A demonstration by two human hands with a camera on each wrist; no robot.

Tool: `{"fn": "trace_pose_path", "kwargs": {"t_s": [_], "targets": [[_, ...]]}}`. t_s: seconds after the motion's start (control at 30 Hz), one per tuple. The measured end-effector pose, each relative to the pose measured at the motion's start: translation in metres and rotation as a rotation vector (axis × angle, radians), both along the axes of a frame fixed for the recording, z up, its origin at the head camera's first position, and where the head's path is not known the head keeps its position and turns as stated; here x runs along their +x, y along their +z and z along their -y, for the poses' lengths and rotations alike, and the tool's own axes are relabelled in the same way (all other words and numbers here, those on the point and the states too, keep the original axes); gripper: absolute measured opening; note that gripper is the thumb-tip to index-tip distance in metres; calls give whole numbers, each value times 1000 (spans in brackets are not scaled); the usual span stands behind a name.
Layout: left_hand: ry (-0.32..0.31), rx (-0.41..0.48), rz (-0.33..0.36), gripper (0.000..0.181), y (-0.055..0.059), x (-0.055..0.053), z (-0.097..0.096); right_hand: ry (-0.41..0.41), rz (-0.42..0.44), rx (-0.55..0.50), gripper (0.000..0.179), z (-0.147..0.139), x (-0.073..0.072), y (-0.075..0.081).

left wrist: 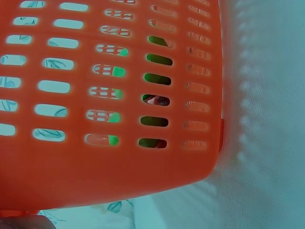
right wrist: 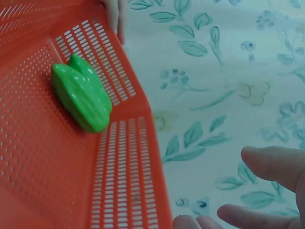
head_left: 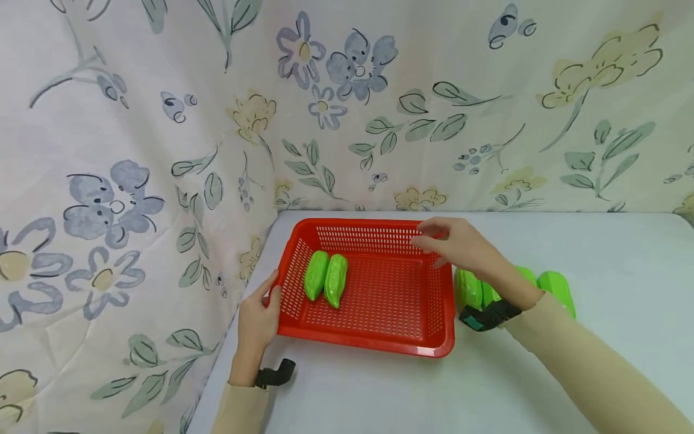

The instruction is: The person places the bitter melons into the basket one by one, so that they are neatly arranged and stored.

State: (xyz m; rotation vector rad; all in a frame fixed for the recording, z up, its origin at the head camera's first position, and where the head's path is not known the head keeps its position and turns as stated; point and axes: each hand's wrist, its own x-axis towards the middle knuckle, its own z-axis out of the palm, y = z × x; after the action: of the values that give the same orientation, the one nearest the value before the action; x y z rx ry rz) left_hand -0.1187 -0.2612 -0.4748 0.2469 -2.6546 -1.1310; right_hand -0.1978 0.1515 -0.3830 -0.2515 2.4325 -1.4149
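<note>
1. red basket (head_left: 358, 342): two green pieces (head_left: 336, 279) inside, seemingly done.
2. outside green pieces (head_left: 555, 287), right of basket, seemingly remaining.
3. left hand (head_left: 258, 319) grips basket's left rim; right hand (head_left: 458, 243), loose, empty, over its right end.

one basket (head_left: 368, 346), two green pieces (head_left: 336, 280) inside, at least four others (head_left: 556, 289) outside

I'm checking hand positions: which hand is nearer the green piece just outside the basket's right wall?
Right. The right hand hovers close to the green piece, above the right end of the red basket. The left hand holds the opposite rim, across the basket from the piece.
</note>
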Motion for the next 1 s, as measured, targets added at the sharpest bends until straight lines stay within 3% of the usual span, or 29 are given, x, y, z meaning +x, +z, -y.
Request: {"fn": "trace_pose_path", "kwargs": {"t_s": [0.43, 1.0], "targets": [[14, -6, 0, 43, 2, 1, 0, -83, -20, 71, 65, -68, 20, -4], [0, 8, 24, 44, 1, 0, 1, -174, -40, 83, 58, -152, 42, -13]]}}
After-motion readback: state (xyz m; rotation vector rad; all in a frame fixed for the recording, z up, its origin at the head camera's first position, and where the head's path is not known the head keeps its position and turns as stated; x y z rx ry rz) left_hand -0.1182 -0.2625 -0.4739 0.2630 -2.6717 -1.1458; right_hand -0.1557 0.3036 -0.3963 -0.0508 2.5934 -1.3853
